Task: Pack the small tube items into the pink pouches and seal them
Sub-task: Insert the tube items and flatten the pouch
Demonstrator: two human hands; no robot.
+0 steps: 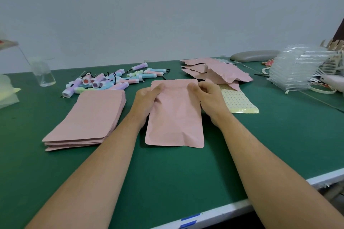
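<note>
A person works at a green desk [167,173] with both forearms stretched forward; between the hands lies one pink pouch [175,115], flat on the desk with its bottom edge toward the person and its mouth pointing away. The left hand [149,98] pinches the pouch near its upper left corner, thumb on the top face along the closure strip and the other fingers curled under the edge; the right hand [208,96] pinches the upper right corner in the same manner, its fingers bunched tightly. The pouch face is creased and slightly puffed; whether a tube is inside cannot be told.

To the left of the left forearm sits a stack of flat pink pouches [89,117], squared up and apart from the held one; beyond that stack a loose pile of small tubes [111,80] in pastel purple, blue, green and pink lies scattered, several with black cords. Beyond the right hand a heap of pink pouches [216,72] lies in disorder; a yellow dotted sheet [240,102] lies just beside the right hand, partly under that heap. A clear cup [42,74] stands at the far left; a grey pad [255,55] and a leaning row of clear plastic trays [297,69] occupy the far right.
</note>
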